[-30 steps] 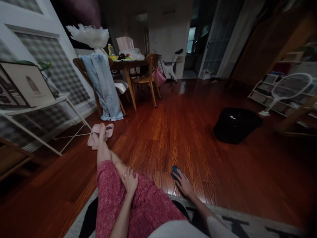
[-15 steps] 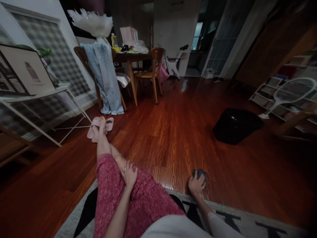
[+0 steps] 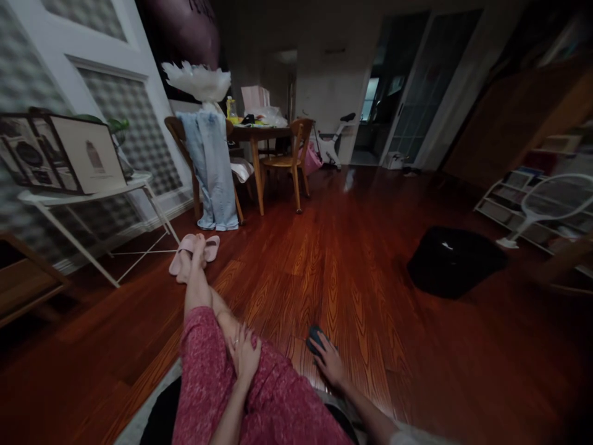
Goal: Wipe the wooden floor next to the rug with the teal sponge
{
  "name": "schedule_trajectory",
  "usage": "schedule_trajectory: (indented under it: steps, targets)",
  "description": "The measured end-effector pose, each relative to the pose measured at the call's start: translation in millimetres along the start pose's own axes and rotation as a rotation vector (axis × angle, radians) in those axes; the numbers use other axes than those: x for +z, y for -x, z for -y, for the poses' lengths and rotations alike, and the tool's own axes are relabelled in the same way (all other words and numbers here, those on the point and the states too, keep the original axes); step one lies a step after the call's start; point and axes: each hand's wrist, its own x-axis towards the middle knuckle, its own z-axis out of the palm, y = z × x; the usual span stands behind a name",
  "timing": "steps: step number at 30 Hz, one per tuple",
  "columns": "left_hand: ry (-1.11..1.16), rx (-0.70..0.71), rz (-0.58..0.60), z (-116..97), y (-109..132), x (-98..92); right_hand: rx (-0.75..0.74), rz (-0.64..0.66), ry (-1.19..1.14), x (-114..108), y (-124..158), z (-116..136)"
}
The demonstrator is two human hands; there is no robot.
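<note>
The person sits on the floor at the bottom of the frame, legs stretched out in red speckled trousers (image 3: 208, 383). The right hand (image 3: 330, 366) is low and just right of centre, palm down on the wooden floor (image 3: 356, 259). Its fingers are stretched forward and a little apart, their tips lying on the near edge of a small dark blue pad (image 3: 315, 337) and not curled round it. The pad lies flat on the boards just ahead of the hand, beside the right leg. Whether it is cloth or sponge I cannot tell.

The left hand (image 3: 244, 357) rests on the trousers near the knee, lower centre, fingers loosely spread and holding nothing, with a ring on one finger. A grey rug (image 3: 139, 423) shows under the person at the bottom left edge.

Further up on the left, the bare feet lie against a pair of pink slippers (image 3: 210, 248). Beside them stands a white side table (image 3: 92, 193) with framed pictures (image 3: 88, 162) leaning on it. Toward the upper middle, pale jeans (image 3: 210, 170) hang over a chair by a wooden dining table (image 3: 259, 131). At the right, well apart from the hands, a black box (image 3: 454, 262) sits on the floor, with a white racket (image 3: 551, 203) behind it.
</note>
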Motion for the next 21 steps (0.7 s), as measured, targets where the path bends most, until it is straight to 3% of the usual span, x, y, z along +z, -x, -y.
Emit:
schedule_trajectory:
  steps: [6, 9, 12, 14, 17, 21]
  targets:
    - [-0.024, 0.008, -0.015, -1, 0, 2.3, 0.543, -0.274, 0.026, -41, 66, -131]
    - [-0.023, 0.004, 0.006, -4, 0, -2.0, 0.799, -0.408, 0.013, -45, 94, -152]
    - [-0.010, -0.005, 0.013, -5, 0, -5.6, 0.939, -0.501, 0.000, -33, 94, -128]
    - [0.000, -0.013, 0.015, -5, 0, -7.3, 0.917, -0.504, -0.004, -21, 79, -96]
    - [0.012, -0.019, 0.034, -5, -1, -8.9, 0.722, -0.376, 0.012, -2, 43, -37]
    - [0.032, -0.014, 0.055, -3, -2, -8.7, 0.338, -0.064, 0.041, 20, -7, 39]
